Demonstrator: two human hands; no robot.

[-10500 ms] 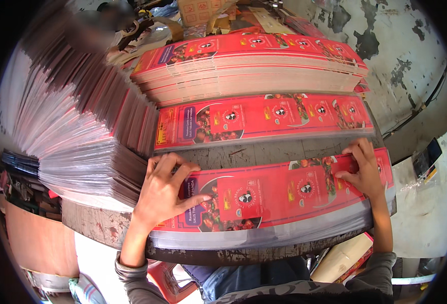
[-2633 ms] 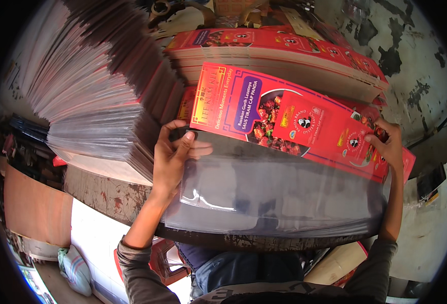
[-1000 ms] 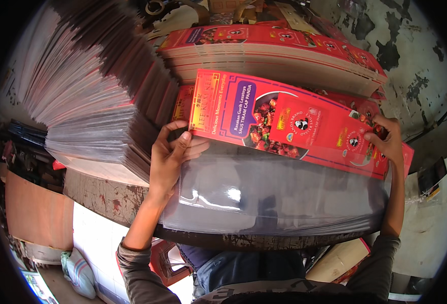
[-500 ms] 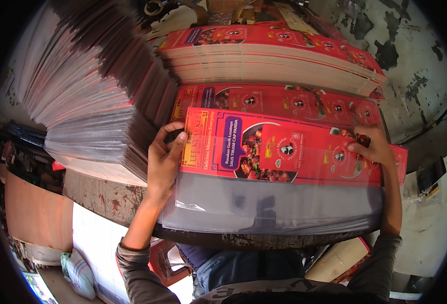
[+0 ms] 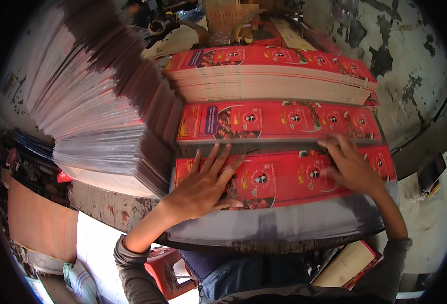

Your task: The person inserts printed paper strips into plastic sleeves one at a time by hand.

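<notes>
A long red printed card strip (image 5: 289,177) lies across a stack of clear plastic sleeves (image 5: 284,225) in front of me; whether it sits inside the top sleeve I cannot tell. My left hand (image 5: 195,195) rests on its left part, fingers spread and pointing away from me. On the right part, my right hand (image 5: 352,169) has its fingers apart and bent, slightly blurred. Neither hand grips anything. Just beyond, another red printed strip (image 5: 271,121) lies flat, separated from the near one by a dark gap.
A thick stack of red cards (image 5: 284,83) stands at the back. To the left leans a tall pile of filled plastic sleeves (image 5: 107,121). The worn table edge (image 5: 107,202) shows at the left; a red stool (image 5: 165,273) is below. A peeling wall (image 5: 411,55) stands right.
The near red strip has come down closer to me, uncovering the strip behind. Both hands have gone from pinching its ends to lying spread on it. The view has shifted slightly.
</notes>
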